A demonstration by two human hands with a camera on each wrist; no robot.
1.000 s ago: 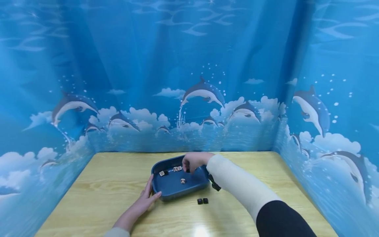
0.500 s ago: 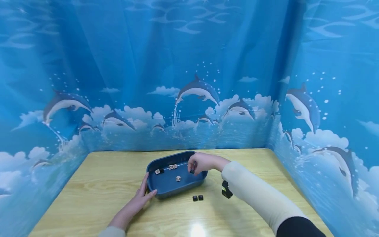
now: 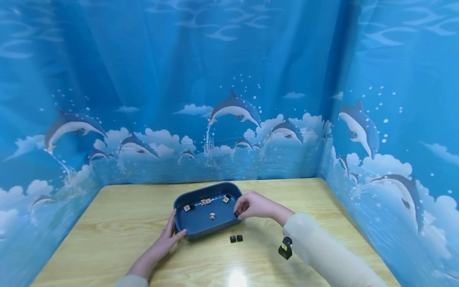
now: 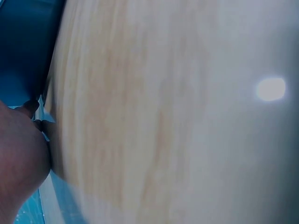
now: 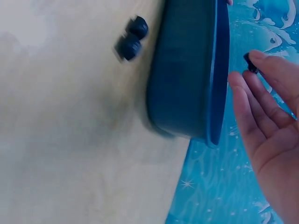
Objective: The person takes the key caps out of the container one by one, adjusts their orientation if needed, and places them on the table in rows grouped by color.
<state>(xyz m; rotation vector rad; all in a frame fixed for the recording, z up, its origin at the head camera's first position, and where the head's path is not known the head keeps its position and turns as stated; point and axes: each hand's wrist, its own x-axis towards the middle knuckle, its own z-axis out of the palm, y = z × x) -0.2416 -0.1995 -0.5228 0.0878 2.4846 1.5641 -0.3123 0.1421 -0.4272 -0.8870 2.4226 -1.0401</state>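
Note:
In the head view, my right hand is at the right end of a dark blue tray. Thumb and fingertips pinch a small black keycap, seen clearly in the right wrist view above the tray's rim. My left hand rests against the tray's left end, fingers along the outer wall and thumb at the near rim. Inside the tray lie several small pale pieces with dark marks, some beside black ones. Two black keycaps sit side by side on the table, just in front of the tray.
A light wood table carries everything. Blue dolphin-print curtains stand along its back and sides. A small black device is strapped at my right wrist. Glare shines off the near tabletop.
My right hand has moved from over the tray's middle to its right end, still pinching the black keycap. A pale piece at the tray's back right is now uncovered. The left hand stays at the tray.

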